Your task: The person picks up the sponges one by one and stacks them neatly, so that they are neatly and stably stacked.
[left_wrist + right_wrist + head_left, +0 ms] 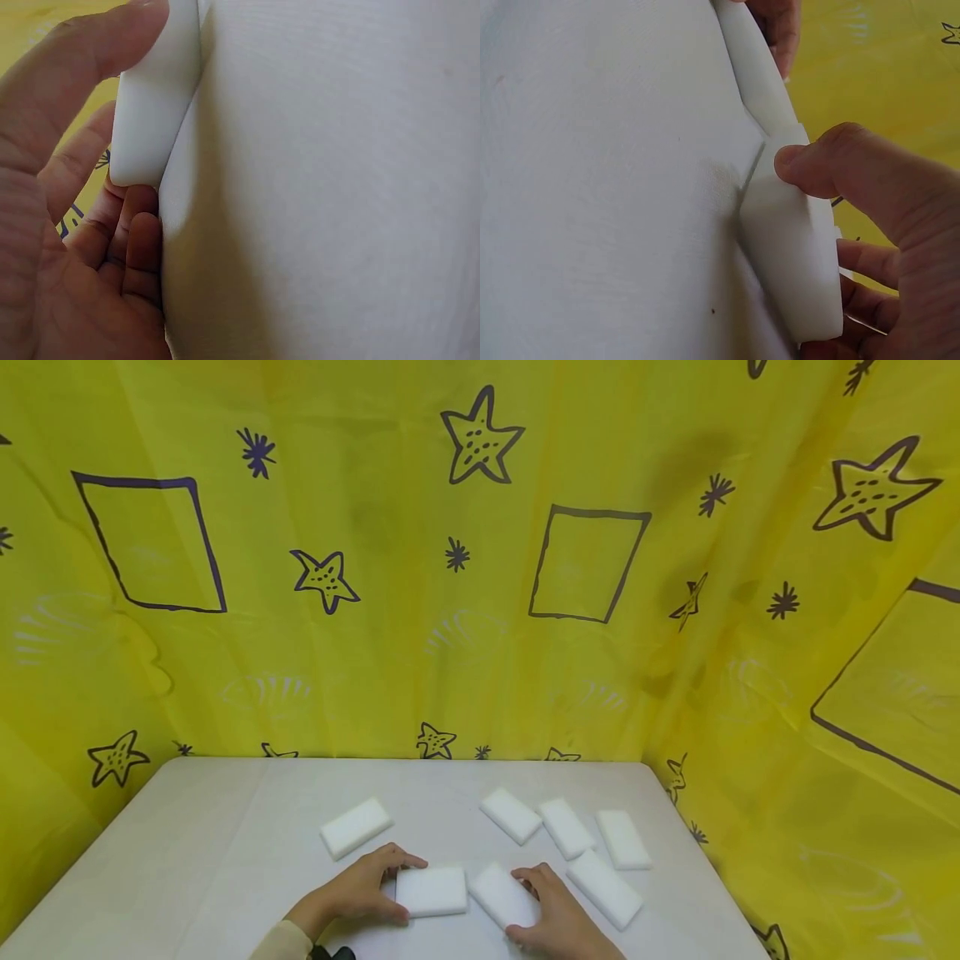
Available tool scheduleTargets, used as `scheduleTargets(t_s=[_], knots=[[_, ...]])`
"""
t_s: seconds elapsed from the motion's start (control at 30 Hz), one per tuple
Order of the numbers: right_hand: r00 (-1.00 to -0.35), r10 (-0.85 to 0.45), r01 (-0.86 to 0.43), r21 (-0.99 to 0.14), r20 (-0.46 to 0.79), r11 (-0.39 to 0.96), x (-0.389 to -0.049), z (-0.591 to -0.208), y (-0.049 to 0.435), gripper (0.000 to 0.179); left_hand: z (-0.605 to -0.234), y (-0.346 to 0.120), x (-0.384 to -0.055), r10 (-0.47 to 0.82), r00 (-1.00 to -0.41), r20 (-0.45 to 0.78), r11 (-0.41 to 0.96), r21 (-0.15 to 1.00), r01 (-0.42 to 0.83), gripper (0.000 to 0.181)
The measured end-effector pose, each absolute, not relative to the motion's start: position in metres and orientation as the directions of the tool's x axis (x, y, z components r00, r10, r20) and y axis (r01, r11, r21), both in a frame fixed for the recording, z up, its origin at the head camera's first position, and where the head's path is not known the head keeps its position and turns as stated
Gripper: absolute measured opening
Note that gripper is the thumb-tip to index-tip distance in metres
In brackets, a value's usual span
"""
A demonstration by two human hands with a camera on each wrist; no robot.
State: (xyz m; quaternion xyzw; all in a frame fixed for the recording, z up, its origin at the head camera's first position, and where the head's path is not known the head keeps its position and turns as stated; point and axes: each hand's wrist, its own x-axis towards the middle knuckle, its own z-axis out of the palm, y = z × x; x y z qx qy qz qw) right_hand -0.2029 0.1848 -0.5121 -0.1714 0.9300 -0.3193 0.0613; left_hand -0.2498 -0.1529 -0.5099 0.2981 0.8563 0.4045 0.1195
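Note:
Two white rectangular blocks that look like foam sponges lie near the table's front, close together. My left hand [367, 889] holds the left sponge [432, 891] by its left end, thumb on the near side and fingers at the far side. In the left wrist view this sponge [146, 127] stands between thumb and fingers. My right hand [558, 914] grips the right sponge [501, 897], which is turned at an angle. In the right wrist view, the thumb presses this sponge's side [791, 255], and its corner meets or nearly meets the other sponge [757, 71].
Another white sponge [356, 828] lies beyond my left hand. Several more, among them one sponge [510, 815] and another sponge [604, 887], lie scattered beyond and right of my right hand. A yellow patterned curtain [390, 677] hangs behind the whitish table [202, 868].

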Motion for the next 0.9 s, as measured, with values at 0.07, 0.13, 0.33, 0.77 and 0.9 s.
scheduleTargets(t_s=[0.07, 0.13, 0.33, 0.77, 0.9], knots=[[-0.932, -0.361, -0.293, -0.611, 0.013, 0.736, -0.203, -0.511, 0.186, 0.072, -0.51, -0.153, -0.25, 0.609, -0.792, 0.039, 0.486, 0.771, 0.411, 0.061], [-0.929, -0.367, -0.315, -0.604, 0.041, 0.732, -0.204, -0.509, 0.186, 0.07, -0.509, -0.153, -0.249, 0.609, -0.793, 0.038, 0.483, 0.775, 0.408, 0.062], [-0.911, -0.386, -0.393, -0.588, 0.144, 0.707, -0.209, -0.501, 0.186, 0.068, -0.51, -0.154, -0.25, 0.606, -0.794, 0.046, 0.482, 0.774, 0.412, 0.063], [-0.889, -0.435, -0.424, -0.613, 0.142, 0.667, -0.221, -0.479, 0.175, 0.066, -0.515, -0.154, -0.25, 0.609, -0.791, 0.056, 0.451, 0.796, 0.404, 0.063], [-0.88, -0.451, -0.443, -0.608, 0.153, 0.658, -0.224, -0.471, 0.17, 0.065, -0.514, -0.155, -0.25, 0.611, -0.79, 0.055, 0.448, 0.799, 0.402, 0.063]])
